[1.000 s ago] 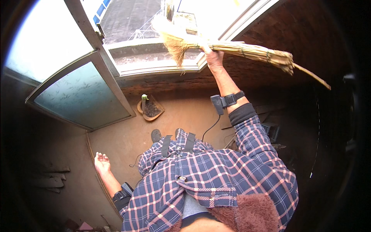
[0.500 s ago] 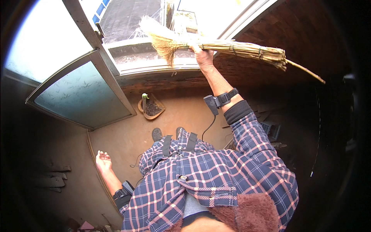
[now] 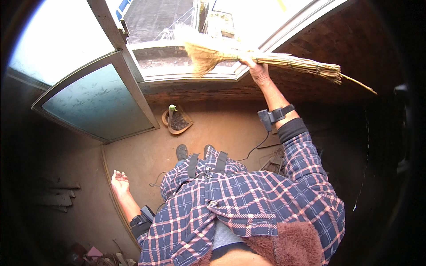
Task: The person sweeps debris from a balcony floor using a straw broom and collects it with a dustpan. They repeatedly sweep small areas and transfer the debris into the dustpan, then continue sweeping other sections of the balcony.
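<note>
A straw hand broom (image 3: 301, 64) is raised in front of the window, its pale bristles fanned to the left and its bundled stalks running to the right, with one thin stick poking out beyond them. My right hand (image 3: 259, 73) grips it around the narrow part near the bristles. Down at my left side, my left hand (image 3: 120, 182) holds nothing, its fingers loosely stretched. On the floor ahead of my feet rests a dustpan (image 3: 178, 123) with dark debris in it and a green-tipped upright handle.
The window frame (image 3: 191, 76) crosses ahead, with bright daylight behind it. A door with a frosted pane (image 3: 95, 104) stands at the left. Boards (image 3: 55, 195) lie in shadow at far left, and odds and ends (image 3: 100, 255) are heaped at lower left.
My right hand has carried the broom a little to the right. My left hand stays almost where it was.
</note>
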Available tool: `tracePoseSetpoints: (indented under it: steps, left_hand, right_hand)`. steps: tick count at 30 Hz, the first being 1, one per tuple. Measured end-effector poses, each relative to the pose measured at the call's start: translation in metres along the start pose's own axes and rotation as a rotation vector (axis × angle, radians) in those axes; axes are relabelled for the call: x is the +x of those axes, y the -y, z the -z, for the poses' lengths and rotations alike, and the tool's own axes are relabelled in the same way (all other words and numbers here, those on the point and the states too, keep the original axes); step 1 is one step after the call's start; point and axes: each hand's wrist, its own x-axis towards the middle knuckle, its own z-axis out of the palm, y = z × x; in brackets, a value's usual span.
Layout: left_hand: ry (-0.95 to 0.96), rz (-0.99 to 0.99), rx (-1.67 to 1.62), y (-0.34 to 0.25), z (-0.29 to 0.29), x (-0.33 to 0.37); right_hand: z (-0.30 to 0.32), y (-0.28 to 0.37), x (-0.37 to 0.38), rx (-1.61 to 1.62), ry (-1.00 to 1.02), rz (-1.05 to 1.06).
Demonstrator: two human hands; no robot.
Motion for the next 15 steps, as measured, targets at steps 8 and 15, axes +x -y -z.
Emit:
tracePoseSetpoints:
  steps: [8,15]
  left_hand:
    - [0.008,-0.008,-0.015,-0.001,-0.002,-0.001]
    - [0.013,-0.003,-0.007,0.004,-0.003,0.004]
  right_hand:
    - [0.039,0.036,0.017,0.260,0.082,0.150]
    - [0.020,0.029,-0.002,0.182,-0.060,-0.110]
